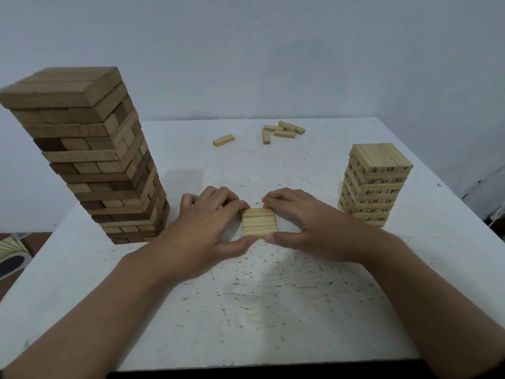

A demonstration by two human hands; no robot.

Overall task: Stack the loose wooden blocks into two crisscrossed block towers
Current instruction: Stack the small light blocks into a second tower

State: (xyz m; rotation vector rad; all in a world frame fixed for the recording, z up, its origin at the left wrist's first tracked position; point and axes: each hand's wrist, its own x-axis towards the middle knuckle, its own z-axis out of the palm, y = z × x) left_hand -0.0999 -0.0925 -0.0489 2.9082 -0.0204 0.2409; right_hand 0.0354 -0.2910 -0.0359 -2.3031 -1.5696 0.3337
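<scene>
Both hands meet at the middle of the white speckled surface. The left hand and the right hand are clamped on a row of pale blocks. The blocks lie flat, side by side, on the surface. Each hand's thumb presses the near edge and its curled fingers hold the far edge, one hand on each side of the row.

A tall brown tower of crisscrossed layers stands to the left. A shorter pale numbered tower stands to the right. Near the far edge lies a small heap of loose blocks, with a single block apart to its left.
</scene>
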